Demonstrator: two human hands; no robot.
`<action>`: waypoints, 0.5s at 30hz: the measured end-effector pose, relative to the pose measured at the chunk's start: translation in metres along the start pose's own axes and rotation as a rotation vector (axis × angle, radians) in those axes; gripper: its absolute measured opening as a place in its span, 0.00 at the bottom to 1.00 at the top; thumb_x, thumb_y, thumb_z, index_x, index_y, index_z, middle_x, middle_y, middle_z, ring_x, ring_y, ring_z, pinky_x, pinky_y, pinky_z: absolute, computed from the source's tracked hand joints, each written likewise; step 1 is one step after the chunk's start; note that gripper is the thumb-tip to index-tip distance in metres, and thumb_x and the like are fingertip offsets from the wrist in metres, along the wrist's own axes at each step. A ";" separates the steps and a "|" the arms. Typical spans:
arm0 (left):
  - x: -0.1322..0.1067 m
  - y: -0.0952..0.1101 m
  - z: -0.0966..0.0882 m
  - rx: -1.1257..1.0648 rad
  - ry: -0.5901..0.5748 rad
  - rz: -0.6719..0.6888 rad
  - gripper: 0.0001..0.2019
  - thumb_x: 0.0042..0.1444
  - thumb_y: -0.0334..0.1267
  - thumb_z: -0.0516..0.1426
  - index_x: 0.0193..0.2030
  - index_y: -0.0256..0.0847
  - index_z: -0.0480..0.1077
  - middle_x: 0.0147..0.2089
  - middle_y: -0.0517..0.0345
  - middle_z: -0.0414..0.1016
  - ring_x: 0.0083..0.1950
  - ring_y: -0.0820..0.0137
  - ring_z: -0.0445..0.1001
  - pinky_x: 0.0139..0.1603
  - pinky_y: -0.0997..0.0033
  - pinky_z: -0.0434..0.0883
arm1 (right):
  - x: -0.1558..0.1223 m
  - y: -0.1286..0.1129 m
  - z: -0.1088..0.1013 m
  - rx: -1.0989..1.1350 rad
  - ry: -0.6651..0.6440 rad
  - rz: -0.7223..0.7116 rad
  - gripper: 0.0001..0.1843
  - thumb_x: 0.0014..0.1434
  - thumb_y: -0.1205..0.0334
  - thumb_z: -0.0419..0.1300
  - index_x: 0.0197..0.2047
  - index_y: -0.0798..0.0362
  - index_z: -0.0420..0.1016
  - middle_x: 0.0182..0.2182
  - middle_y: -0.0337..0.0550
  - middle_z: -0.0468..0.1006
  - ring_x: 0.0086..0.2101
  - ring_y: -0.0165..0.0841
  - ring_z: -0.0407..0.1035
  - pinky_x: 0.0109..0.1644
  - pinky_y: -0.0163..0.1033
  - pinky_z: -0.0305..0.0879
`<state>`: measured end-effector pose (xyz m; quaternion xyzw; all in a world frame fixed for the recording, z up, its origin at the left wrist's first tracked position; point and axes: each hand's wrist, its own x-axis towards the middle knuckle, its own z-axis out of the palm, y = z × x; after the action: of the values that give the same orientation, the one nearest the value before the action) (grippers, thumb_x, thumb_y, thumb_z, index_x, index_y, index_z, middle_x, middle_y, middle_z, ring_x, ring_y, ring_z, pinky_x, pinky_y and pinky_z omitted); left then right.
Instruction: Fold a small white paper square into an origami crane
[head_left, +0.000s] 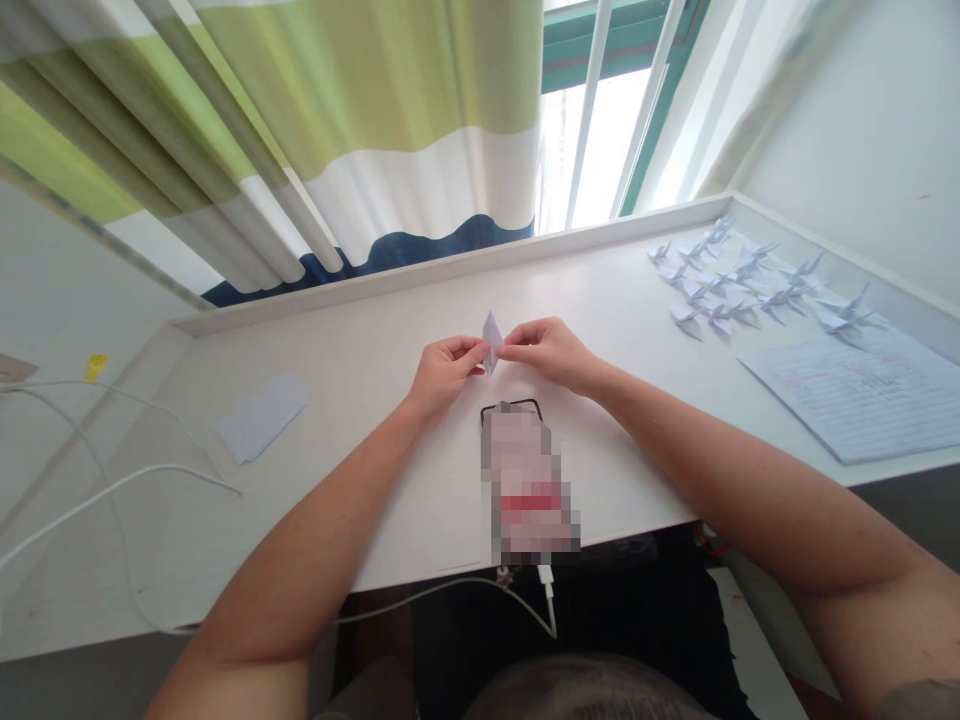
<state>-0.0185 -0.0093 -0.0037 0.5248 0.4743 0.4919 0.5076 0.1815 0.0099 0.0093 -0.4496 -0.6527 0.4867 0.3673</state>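
Above the middle of the white desk (360,370), a small piece of white paper folded into a narrow diamond (491,335) stands on end between my hands. My left hand (448,372) pinches its left side between thumb and fingers. From the right, my right hand (551,352) grips the other edge with thumb and forefinger. Fingertips cover parts of both sides, so the inner folds are hidden. Just below the hands lies a phone (512,405), its screen blurred out, with a white charging cable (547,580) plugged into its near end.
Several folded paper cranes (739,285) stand at the back right, beside a stack of written, lined sheets (862,395). White paper pieces (262,418) lie on the left. A loose white cable (150,470) loops over the left edge. A raised rim (450,278) borders the desk below the curtain (420,80).
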 end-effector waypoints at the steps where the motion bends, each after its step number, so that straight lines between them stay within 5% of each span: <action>1: 0.001 0.000 -0.001 0.005 0.002 0.002 0.22 0.46 0.57 0.76 0.34 0.40 0.83 0.35 0.54 0.83 0.36 0.69 0.76 0.44 0.63 0.76 | 0.000 0.001 0.000 -0.031 0.001 -0.043 0.14 0.56 0.51 0.72 0.30 0.52 0.79 0.28 0.40 0.79 0.30 0.32 0.68 0.37 0.42 0.65; 4: 0.001 0.002 -0.003 -0.001 0.008 0.004 0.22 0.46 0.57 0.76 0.33 0.39 0.83 0.33 0.54 0.83 0.34 0.68 0.77 0.45 0.61 0.76 | 0.000 0.004 -0.002 -0.128 0.032 -0.231 0.09 0.60 0.56 0.72 0.39 0.51 0.80 0.39 0.44 0.83 0.39 0.37 0.75 0.49 0.47 0.72; 7: -0.002 0.006 -0.005 0.002 -0.034 -0.011 0.21 0.50 0.57 0.75 0.35 0.39 0.84 0.35 0.51 0.84 0.38 0.65 0.80 0.48 0.59 0.77 | 0.000 0.006 -0.008 -0.278 -0.017 -0.447 0.15 0.63 0.64 0.68 0.53 0.46 0.81 0.50 0.46 0.81 0.48 0.41 0.76 0.58 0.51 0.72; 10: -0.006 0.008 -0.006 0.038 -0.067 -0.047 0.20 0.50 0.55 0.75 0.36 0.39 0.84 0.36 0.51 0.85 0.40 0.65 0.80 0.48 0.61 0.77 | 0.003 0.008 -0.015 -0.439 -0.074 -0.572 0.11 0.69 0.65 0.63 0.50 0.43 0.85 0.49 0.46 0.82 0.50 0.44 0.73 0.61 0.54 0.69; 15: -0.007 0.008 -0.005 -0.026 -0.104 -0.088 0.20 0.49 0.53 0.77 0.37 0.39 0.84 0.39 0.50 0.86 0.42 0.63 0.83 0.51 0.59 0.77 | 0.007 0.011 -0.021 -0.488 -0.101 -0.581 0.11 0.72 0.60 0.63 0.47 0.40 0.89 0.45 0.45 0.82 0.47 0.43 0.72 0.56 0.51 0.69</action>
<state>-0.0240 -0.0165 0.0037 0.5218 0.4634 0.4473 0.5594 0.2014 0.0240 0.0043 -0.2957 -0.8668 0.2142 0.3396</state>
